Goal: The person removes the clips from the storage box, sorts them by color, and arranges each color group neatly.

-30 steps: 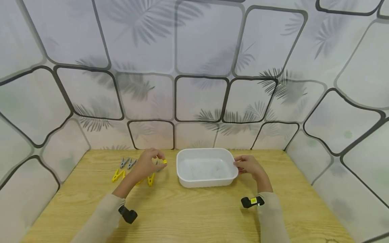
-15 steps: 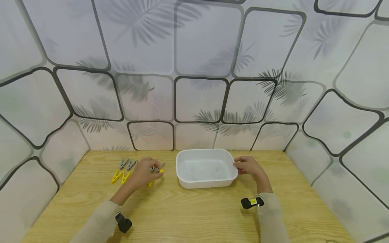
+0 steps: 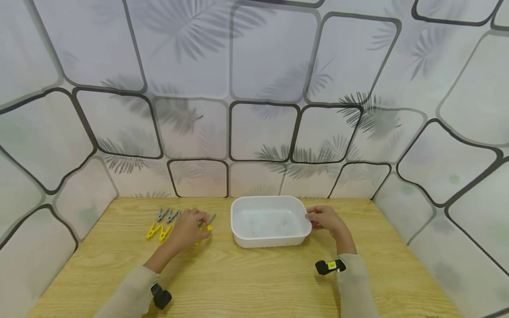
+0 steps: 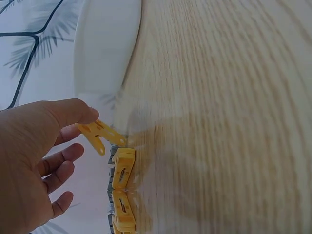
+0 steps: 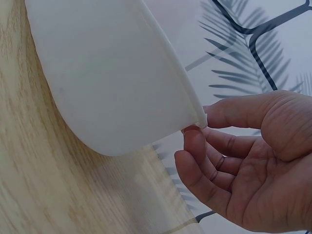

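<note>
My left hand point(image 3: 190, 229) pinches a yellow clothespin point(image 4: 97, 132) between thumb and finger, just above the table at the right end of a group of clothespins. In the left wrist view, a standing yellow clothespin point(image 4: 124, 168) is right beside the held one, with grey ones partly hidden behind it. Left of that hand, two grey clothespins point(image 3: 161, 214) lie behind yellow ones point(image 3: 153, 231). My right hand point(image 3: 327, 219) grips the right rim of a white plastic basin point(image 3: 272, 242), thumb on top and fingers under the lip in the right wrist view.
The basin stands on a wood-grain table point(image 3: 254, 282) near its back edge. Behind and at both sides hangs a patterned pale curtain or wall covering point(image 3: 258, 128). Another grey clothespin point(image 3: 212, 217) shows past the left fingertips.
The left hand has come down and slightly left with the yellow clothespin, away from the basin and toward the table. The right hand and basin have stayed in place.
</note>
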Demonstrator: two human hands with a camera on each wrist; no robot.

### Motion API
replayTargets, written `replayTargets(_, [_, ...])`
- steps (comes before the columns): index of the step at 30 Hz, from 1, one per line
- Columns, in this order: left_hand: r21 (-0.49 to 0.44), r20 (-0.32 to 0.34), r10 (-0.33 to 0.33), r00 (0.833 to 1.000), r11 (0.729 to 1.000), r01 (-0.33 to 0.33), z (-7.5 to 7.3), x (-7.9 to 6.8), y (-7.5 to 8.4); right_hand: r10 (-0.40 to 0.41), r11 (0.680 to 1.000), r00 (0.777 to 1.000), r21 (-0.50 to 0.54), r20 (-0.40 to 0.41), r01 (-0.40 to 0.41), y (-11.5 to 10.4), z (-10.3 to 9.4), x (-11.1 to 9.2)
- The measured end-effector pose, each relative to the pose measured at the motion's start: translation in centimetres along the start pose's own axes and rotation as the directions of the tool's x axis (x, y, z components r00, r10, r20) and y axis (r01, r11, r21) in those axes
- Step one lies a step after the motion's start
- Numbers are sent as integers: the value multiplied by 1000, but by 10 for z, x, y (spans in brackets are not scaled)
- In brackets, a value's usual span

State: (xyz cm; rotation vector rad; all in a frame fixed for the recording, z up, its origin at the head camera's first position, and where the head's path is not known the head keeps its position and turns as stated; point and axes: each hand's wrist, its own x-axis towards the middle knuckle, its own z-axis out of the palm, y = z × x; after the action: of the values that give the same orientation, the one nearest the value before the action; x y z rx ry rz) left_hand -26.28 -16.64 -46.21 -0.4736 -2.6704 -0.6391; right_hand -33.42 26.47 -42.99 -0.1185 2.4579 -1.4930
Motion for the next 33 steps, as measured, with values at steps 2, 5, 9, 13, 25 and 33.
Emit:
replayTargets(2, [28, 0, -6, 1000, 1000, 6, 0, -1, 0, -1, 1000, 1000, -2, 2, 1, 0, 0, 0])
replayTargets(5, [27, -24, 1, 1000, 1000, -1, 1, -1, 1, 0, 1000, 1000, -3, -8, 0, 14, -1, 11])
replayTargets(9, [-10, -88, 48, 995, 999, -49, 4, -2, 2, -3, 1000, 1000, -5, -10, 3, 15, -2, 13])
replayTargets(13, [-34, -117, 80, 990, 996, -84, 6, -4, 1, -1, 1000, 1000, -8, -10, 1, 14, -2, 11])
replayTargets(25, [124, 25, -71, 997, 990, 67, 1, -12, 3, 5, 1000, 1000, -15, -12, -6, 15, -1, 11])
replayTargets(33, [212, 39, -85, 996, 974, 75, 1, -14, 8, -1, 1000, 1000, -15, -19, 0, 12, -1, 10])
